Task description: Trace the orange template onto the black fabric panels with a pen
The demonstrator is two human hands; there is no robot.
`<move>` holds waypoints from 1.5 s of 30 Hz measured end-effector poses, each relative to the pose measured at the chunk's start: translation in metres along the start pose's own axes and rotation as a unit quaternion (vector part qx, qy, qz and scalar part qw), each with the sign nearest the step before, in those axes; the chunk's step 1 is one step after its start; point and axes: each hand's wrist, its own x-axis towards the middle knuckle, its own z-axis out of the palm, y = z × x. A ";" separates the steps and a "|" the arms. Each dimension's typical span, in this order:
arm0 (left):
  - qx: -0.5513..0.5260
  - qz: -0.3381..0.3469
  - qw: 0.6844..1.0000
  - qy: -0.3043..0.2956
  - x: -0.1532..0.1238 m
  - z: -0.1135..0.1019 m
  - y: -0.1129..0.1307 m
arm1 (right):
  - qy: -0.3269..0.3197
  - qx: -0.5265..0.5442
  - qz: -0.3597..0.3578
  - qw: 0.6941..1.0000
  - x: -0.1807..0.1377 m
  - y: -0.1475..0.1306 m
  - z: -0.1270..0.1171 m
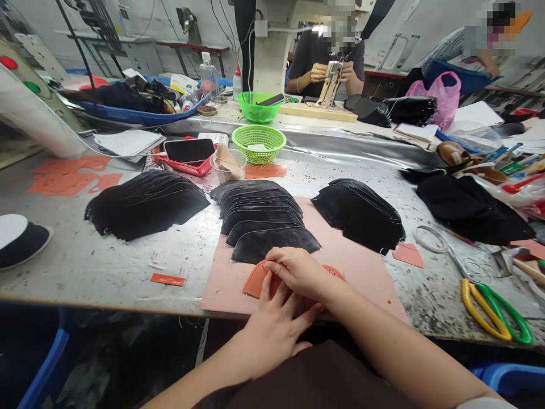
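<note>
An orange-brown curved template lies on a pink mat at the table's near edge. My left hand rests flat on it, fingers stretched out. My right hand lies over the template's top with fingers curled, pressing or pinching it; what they hold is hidden. Just beyond is a fanned row of black curved pieces, overlapping toward me. A second stack of black pieces sits to the left and a third stack to the right.
Scissors with yellow and green handles lie at the right. Two green baskets, a red tray with a phone and a plastic cup stand behind. Another person works at a machine across the table. Black fabric is heaped at the right.
</note>
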 end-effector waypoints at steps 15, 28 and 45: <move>0.065 0.022 0.997 0.034 -0.002 0.004 -0.007 | 0.012 0.006 0.132 0.991 -0.070 0.053 -0.038; 0.096 -0.274 0.956 -0.028 0.097 -0.063 -0.160 | 0.415 -0.124 0.204 0.878 -0.072 0.139 -0.131; 0.050 -0.244 0.966 -0.068 0.091 -0.053 -0.127 | 0.413 0.023 0.153 0.897 -0.071 0.093 -0.069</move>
